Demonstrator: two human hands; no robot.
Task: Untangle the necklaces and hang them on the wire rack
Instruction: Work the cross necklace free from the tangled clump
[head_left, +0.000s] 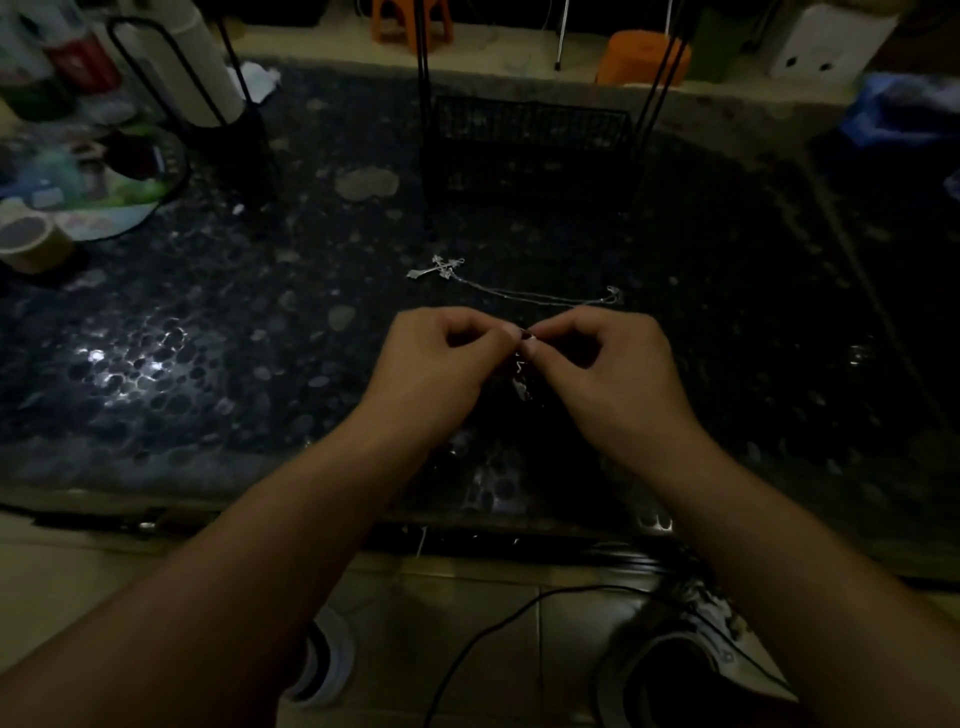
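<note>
My left hand (441, 358) and my right hand (608, 364) meet fingertip to fingertip above the dark speckled table (208, 338). Between them they pinch a thin necklace (521, 382), whose small silver pendant dangles below the fingers. A second necklace with a silver cross pendant (439, 268) lies flat on the table just beyond my hands, its chain (540, 297) running right. The black wire rack (527, 145) stands at the back centre, its thin uprights rising out of view.
A paper-towel roll on a black stand (197, 78) and a tray of clutter (88, 176) sit at the back left, with a tape roll (28, 241) near the left edge. Orange stools (641, 57) stand behind the table. Shoes and a cable lie on the floor below.
</note>
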